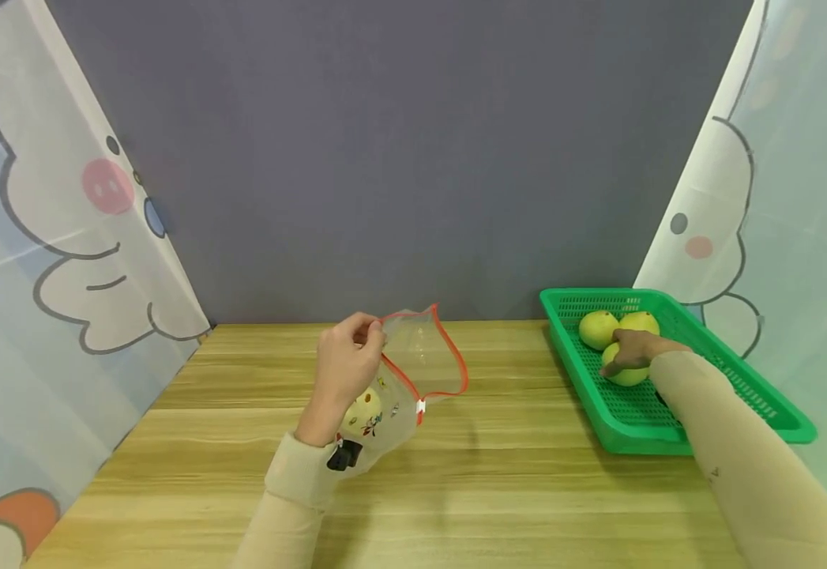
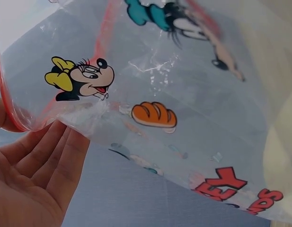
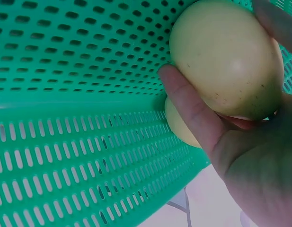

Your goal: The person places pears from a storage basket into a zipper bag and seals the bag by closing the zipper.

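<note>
My left hand (image 1: 349,352) pinches the rim of a clear zip bag (image 1: 423,356) with red edging, a white slider and cartoon prints; its mouth stands open. Through the bag's side a pale yellow round fruit (image 1: 363,411) shows in the lower part. In the left wrist view the fingers (image 2: 56,156) hold the red-edged corner. Over in the green basket (image 1: 584,391), my right hand (image 1: 637,348) grips a yellow-green round fruit (image 3: 226,56), thumb on one side and fingers on the other. Two similar fruits, one at the left (image 1: 598,329) and one behind (image 1: 640,322), lie against it.
The basket stands at the right of a wooden table (image 1: 513,490), with slotted, raised walls around the fruits. A dark grey panel (image 1: 413,158) rises behind the table. Cartoon-printed cloths (image 1: 65,205) hang at both sides.
</note>
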Demonstrator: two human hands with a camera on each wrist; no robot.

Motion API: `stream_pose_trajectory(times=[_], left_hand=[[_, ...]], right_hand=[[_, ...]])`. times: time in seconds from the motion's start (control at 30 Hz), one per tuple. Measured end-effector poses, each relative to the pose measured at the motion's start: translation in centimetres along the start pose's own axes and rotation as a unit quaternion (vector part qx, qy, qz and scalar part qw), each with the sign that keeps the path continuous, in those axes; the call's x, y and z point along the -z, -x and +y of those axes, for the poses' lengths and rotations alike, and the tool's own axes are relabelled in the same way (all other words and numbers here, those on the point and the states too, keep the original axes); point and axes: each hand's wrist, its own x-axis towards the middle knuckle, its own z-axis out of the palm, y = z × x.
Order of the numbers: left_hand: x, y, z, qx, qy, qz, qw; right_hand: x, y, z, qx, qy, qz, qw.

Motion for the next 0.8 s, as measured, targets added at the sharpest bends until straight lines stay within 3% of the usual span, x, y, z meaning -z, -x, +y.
stream_pose_trajectory(times=[0.13, 0.37, 0.6, 0.8], left_hand=[[0.2, 0.1, -0.1, 0.008, -0.005, 0.007, 0.9999], [-0.1, -0.1, 0.0, 0.007, -0.009, -0.002, 0.9999], [-0.3, -0.1, -0.1, 0.008, -0.005, -0.003, 1.0000], [-0.2, -0.1, -0.2, 0.005, -0.002, -0.002, 1.0000]], right_hand=[[-0.2, -0.3, -0.5, 0.010, -0.008, 0.010, 0.9999], [-0.3, 0.0, -0.5, -0.010, -0.081, 0.002, 0.9967], [0.1, 0.4, -1.5, -0.004, -0.124, -0.013, 0.9922], [0.5, 0.4, -3.0, 0.014, -0.113, -0.028, 0.9931]])
